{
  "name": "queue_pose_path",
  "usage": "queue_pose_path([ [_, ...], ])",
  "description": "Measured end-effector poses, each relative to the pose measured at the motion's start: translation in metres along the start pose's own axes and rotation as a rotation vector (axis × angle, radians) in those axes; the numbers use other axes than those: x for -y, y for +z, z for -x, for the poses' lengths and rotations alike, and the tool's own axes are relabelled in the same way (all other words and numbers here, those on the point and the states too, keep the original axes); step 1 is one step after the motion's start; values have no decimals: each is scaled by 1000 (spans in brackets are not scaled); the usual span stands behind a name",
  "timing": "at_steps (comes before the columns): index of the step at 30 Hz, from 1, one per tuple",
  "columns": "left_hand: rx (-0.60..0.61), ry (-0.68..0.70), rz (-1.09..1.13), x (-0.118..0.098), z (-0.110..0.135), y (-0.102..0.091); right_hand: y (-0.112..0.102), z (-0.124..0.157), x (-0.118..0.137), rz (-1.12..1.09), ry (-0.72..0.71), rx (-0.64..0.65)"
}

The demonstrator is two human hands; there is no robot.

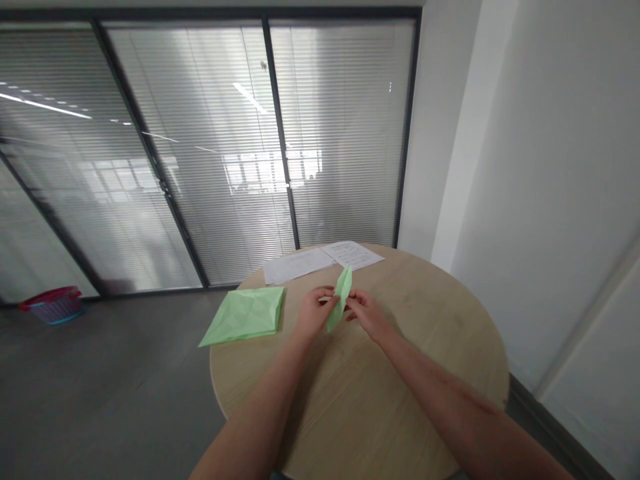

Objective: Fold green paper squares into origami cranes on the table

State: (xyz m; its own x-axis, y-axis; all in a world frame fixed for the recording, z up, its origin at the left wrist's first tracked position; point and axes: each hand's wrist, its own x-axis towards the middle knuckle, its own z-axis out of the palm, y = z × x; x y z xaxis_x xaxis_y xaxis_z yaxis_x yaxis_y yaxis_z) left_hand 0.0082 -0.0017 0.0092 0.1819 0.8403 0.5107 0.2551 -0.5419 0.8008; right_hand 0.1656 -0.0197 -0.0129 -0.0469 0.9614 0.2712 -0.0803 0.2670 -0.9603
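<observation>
Green folded paper (342, 297), wooden table (410, 380), glass partition (210, 173)

Bare tabletop (440, 333) open right of the folded green strip (342, 293), flat green sheet (245, 315) lying left of the strip, overhanging the table edge, white papers (320, 261) just beyond it, wall (550, 167) well to its right.

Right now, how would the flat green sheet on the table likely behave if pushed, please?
The green sheet looks thin and creased, so probably light and floppy. Its corner seems to overhang the table edge, so a push might slide it off.
</observation>
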Motion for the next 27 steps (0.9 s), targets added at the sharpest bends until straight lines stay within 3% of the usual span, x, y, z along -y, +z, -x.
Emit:
queue_pose_path([
  [5,55,27,-32,-6,2,0,0,0,-1,-15,-9,18],
  [13,-50,103,-196,-4,1,-1,0,0,-5,4,-5,71],
  [18,-121,77,-102,3,0,2,1,0,-6,4,-11,71],
  [24,-14,-39,-14,2,-2,0,1,-3,-9,8,-18,32],
  [27,8,-45,11,4,-2,0,1,-6,-11,39,-115,13],
])
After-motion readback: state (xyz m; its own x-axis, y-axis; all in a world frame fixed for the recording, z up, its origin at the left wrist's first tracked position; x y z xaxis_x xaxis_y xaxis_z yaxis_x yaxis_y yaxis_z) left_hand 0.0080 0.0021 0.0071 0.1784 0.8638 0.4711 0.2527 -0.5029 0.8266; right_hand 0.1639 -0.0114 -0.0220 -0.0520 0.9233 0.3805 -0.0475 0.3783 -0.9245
